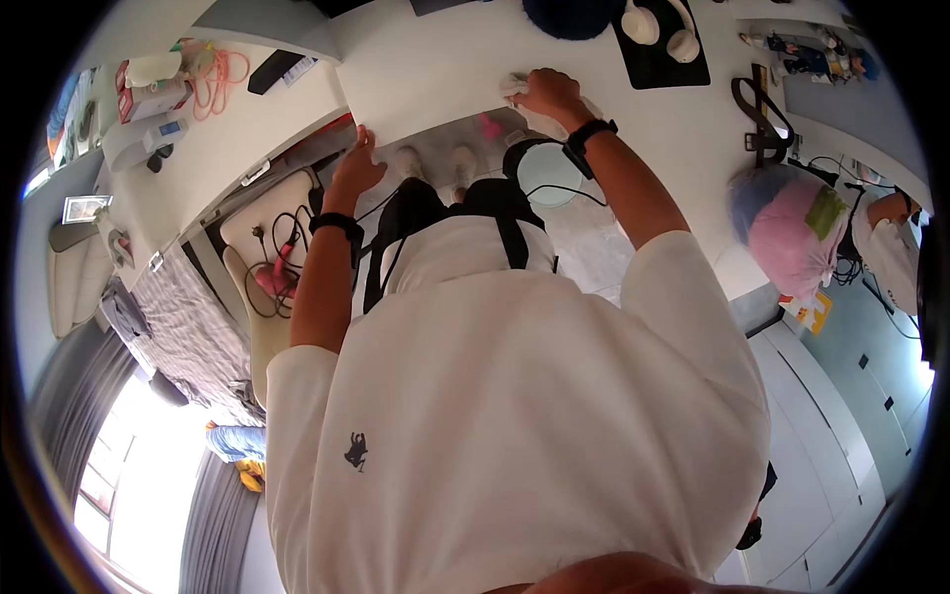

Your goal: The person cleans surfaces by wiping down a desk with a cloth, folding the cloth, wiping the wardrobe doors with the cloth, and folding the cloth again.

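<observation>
My right hand [550, 97] is closed around a crumpled whitish cloth [515, 86] and presses it on the white desktop [426, 69] near its front edge. Part of the cloth shows below the fingers. My left hand [360, 166] rests by the desk's edge, beside a partly open drawer [315, 146]. One of its fingers stretches up along the edge and the thumb stands apart; nothing shows in this hand. A dark band circles each wrist.
A pale bucket [550, 173] stands on the floor below the desk. White headphones [683, 45] lie on a black mat [665, 71]. A coiled belt [762, 119] and a pink plastic bag [797, 233] are at the right. A chair [265, 213] at the left holds a red corded device [277, 277].
</observation>
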Tool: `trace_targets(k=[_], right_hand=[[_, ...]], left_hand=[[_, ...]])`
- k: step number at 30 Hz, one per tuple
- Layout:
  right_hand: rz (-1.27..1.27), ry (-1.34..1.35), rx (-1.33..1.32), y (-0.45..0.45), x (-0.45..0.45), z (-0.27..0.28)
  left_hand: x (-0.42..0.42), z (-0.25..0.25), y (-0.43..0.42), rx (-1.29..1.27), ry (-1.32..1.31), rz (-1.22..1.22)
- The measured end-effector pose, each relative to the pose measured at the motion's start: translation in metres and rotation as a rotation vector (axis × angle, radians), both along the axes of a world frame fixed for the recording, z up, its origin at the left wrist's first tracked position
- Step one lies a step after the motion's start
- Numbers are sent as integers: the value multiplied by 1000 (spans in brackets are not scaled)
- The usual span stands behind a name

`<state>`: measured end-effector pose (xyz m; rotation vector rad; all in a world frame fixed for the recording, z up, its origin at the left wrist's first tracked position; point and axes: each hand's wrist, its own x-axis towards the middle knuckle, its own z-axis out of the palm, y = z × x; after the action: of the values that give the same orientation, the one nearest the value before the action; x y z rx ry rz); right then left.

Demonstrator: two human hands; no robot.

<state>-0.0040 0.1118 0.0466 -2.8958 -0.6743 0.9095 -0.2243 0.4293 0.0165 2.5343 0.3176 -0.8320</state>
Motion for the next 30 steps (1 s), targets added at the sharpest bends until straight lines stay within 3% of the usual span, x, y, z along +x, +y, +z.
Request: trace_targets(k=[9,11,13,20,25,30], right_hand=[[-6,-77,67,33,-3,-5],[91,-115,86,36,-4,0],[69,-22,3,18,9,13],[136,-134,-86,-24,29,4],[298,-190,21,22,12,-4],[398,-199,93,75,-14,0]], left_hand=[[-9,-3,-9,12,-49,57],[-9,-3,-6,4,-51,63],[-9,-3,0,-36,-61,53],[-5,12,-11,30,-24,94],[-3,27,-28,97,25,170],[-9,8,-27,99,-67,179]])
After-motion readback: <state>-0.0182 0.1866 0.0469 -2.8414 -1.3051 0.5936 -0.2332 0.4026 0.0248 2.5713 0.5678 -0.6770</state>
